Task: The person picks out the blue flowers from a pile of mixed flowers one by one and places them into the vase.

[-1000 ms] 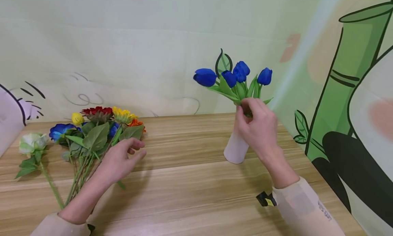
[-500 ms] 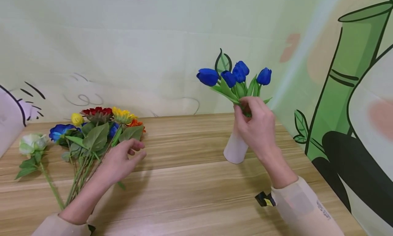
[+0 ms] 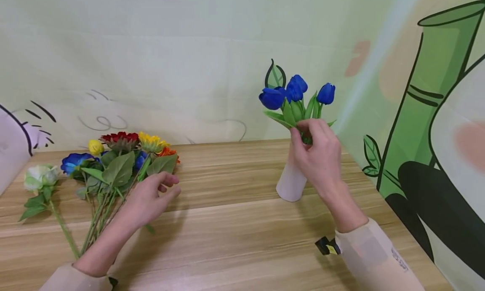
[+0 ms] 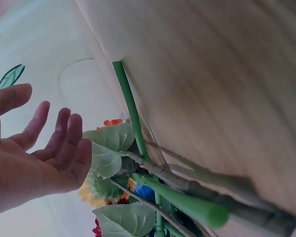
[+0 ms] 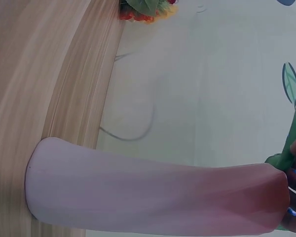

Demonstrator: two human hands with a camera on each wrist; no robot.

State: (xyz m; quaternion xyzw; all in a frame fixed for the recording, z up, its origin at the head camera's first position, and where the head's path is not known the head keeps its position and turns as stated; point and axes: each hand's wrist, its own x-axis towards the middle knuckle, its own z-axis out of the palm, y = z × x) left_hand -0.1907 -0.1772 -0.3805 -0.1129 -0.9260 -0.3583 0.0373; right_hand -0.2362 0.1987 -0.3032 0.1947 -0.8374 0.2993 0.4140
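Shifting rightward since the earlier frame, the leftmost blue tulip [image 3: 272,99] is now overlapping the bloom beside it, right of upper centre in the head view, instead of leaning out on its own. Your right hand [image 3: 317,156] is barely moving, so you are probably turning that stem with your fingertips, and the bunch is looking tighter on its left side. Your right thumb and fingers are curling in at the mouth of the white vase [image 3: 289,185], apparently pinching the tulip's stem, though your own hand is hiding the exact grip. The vase is standing on the wooden table [image 3: 235,249], right of centre, and is holding the other blue tulips [image 3: 297,88] too.

Your left hand [image 3: 149,198] is hovering near the pile of mixed flowers [image 3: 119,171] at the left of the frame; its fingers are staying loosely bent, well apart from the thumb, and are holding nothing.

No brand is showing legibly: the grey marking [image 3: 399,259] on your right sleeve [image 3: 373,249], lower right, is coming out too blurred for reading, and the yellow patch [image 3: 331,249] by your cuff is showing no readable letters.
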